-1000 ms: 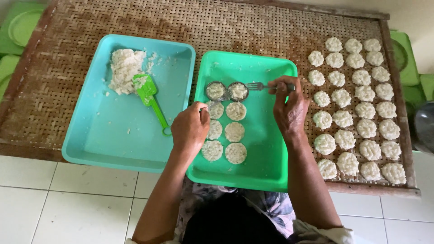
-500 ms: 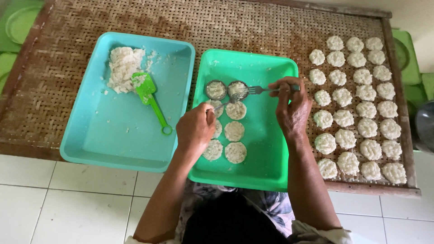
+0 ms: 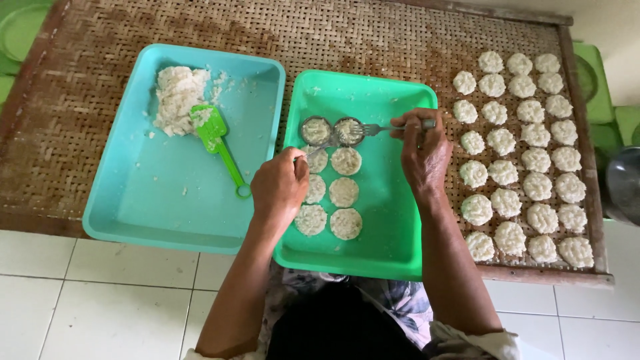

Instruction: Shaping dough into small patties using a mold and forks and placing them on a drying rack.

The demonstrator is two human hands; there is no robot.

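Note:
A green tray [image 3: 393,220] holds several flat round white rice patties [image 3: 345,191] in two columns, topped by two round metal ring moulds [image 3: 316,130] filled with white rice. My right hand [image 3: 421,152] grips a metal fork [image 3: 373,128] whose tines press into the right mould [image 3: 349,131]. My left hand [image 3: 279,189] is closed over a thin metal utensil whose tip [image 3: 313,153] pokes out just below the left mould.
A turquoise tray [image 3: 147,207] on the left carries a heap of white rice [image 3: 176,98] and a green plastic paddle [image 3: 217,140]. Many finished patties [image 3: 523,160] lie in rows on the woven bamboo mat [image 3: 373,40]. White floor tiles [image 3: 87,300] run below.
My left hand has slid up along the patty column toward the left mould. The right hand and fork stay at the right mould.

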